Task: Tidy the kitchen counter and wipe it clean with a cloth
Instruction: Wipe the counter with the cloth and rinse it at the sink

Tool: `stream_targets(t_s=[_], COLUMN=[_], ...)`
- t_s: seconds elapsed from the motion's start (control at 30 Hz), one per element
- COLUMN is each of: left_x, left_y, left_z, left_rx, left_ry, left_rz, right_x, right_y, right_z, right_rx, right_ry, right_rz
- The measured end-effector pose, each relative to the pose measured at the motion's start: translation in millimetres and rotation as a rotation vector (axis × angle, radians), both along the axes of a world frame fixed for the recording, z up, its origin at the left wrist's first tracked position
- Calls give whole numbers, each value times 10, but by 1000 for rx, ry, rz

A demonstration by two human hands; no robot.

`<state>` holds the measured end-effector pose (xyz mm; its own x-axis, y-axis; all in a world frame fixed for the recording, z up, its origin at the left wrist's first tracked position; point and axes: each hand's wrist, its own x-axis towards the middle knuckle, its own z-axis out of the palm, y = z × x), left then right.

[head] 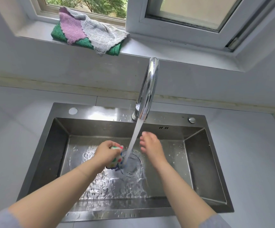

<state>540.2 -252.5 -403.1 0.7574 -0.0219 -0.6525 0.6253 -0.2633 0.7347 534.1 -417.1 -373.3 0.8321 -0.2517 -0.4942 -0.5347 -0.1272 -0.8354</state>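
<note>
My left hand grips the dotted cloth beside the running water in the sink, my right hand has its fingers apart, and I think the desk is not yet wiped.

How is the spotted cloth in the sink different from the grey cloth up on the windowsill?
The spotted cloth is white with coloured dots; the grey cloth is plain. The spotted cloth is bunched in the left hand, in the sink beside the running water; the grey cloth lies loose on the windowsill, on a green cloth with a pink cloth. Both are fabric cloths.
</note>
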Motion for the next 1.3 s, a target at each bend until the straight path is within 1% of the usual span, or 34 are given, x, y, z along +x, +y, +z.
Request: stream_targets(t_s=[0.1, 0.23, 0.3, 0.4, 0.47, 0.57, 0.63, 0.7, 0.73, 0.77, 0.83, 0.87, 0.9, 0.97, 1.03, 1.13, 1.2, 1.3], left_x=[16, 39, 46, 56, 64, 96, 125, 145, 150, 152, 140, 148, 152, 143, 114, 85, 91, 95], left_y=[50, 114, 141, 162, 163, 173, 175, 179, 173, 172, 171, 171, 180, 210, 228, 196, 146, 71], left_z=[-9, 11, 60, 155, 259, 358, 435, 517, 560, 606, 702, 728, 756, 806, 808, 777, 803, 840], left_rx=[39, 62, 89, 98, 103, 102, 94, 76, 58, 40, 32, 68, 159, 405, 535, 619, 666, 719], left_ry=[-41, -119, -148, -99, -56, -56, -75, -89, -90, -91, -102, -113, -134, -153, -133, -134, -175, -279], left_rz=[-3, -10, -46, -123, -168, -227, -256, -269, -269, -267, -296, -347, -432, -654, -808, -979, -1084, -1203], right_x=[297, 421, 408, 339, 267, 63, -162, -375, -455, -505, -522, -497, -474, -448, -433, -398, -390, -383], right_y=[-2, 59, 60, 2, -19, -26, -29, 40, 90, 139, 195, 179, 153, 91, 39, 5, -22, -51], right_z=[216, 276, 251, 188, 125, 37, -80, -165, -210, -247, -258, -247, -205, -107, 43, 229, 302, 363], right_rx=[100, 100, 151, 280, 212, 63, 2, -68, -114, -160, -230, -284, -337, -411, -433, -417, -378, -270], right_ry=[-30, -64, -27, 98, 151, 83, 16, 30, 35, 10, -92, -126, -155, -203, -234, -226, -208, -167], right_rz=[-23, -62, -66, -24, 37, 164, 327, 513, 561, 573, 496, 462, 454, 494, 538, 605, 619, 499])
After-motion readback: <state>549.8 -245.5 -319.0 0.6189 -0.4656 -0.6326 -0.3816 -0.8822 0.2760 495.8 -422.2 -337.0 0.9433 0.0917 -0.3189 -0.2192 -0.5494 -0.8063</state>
